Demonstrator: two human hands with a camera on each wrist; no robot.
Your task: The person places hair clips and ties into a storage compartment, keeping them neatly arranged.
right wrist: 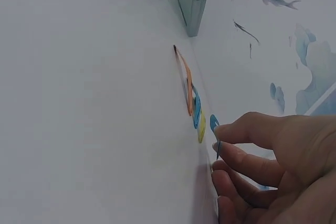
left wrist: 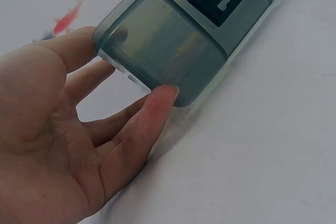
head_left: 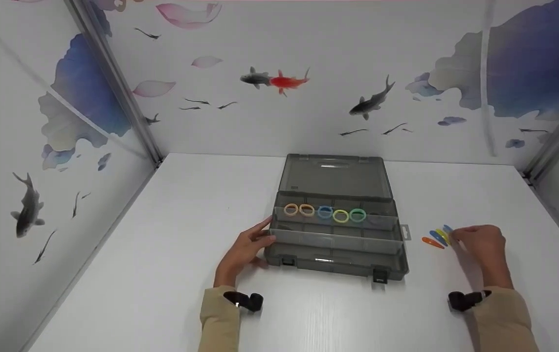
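Note:
A grey translucent storage box (head_left: 335, 268) stands on the table with its lid (head_left: 335, 176) swung back. My left hand (head_left: 245, 252) holds its left side, the thumb over the rim and other fingers against the outer wall. Right of the box, my right hand (head_left: 482, 242) pinches a blue hair clip (right wrist: 214, 123) between thumb and fingertips. Beside that hand lie an orange hair clip (head_left: 432, 242), another blue hair clip (head_left: 437, 237) and a yellow hair clip (right wrist: 202, 129). Hair ties, including an orange hair tie (head_left: 306, 205) and a green hair tie (head_left: 357, 210), sit in the box's back row.
Clear dividers (head_left: 338, 238) split the box into long rows. A hanging tab (head_left: 406, 232) juts from its right side, and latches (head_left: 380, 276) line the front edge. Printed walls (head_left: 299, 122) enclose the white table (head_left: 201, 195) at the back and sides.

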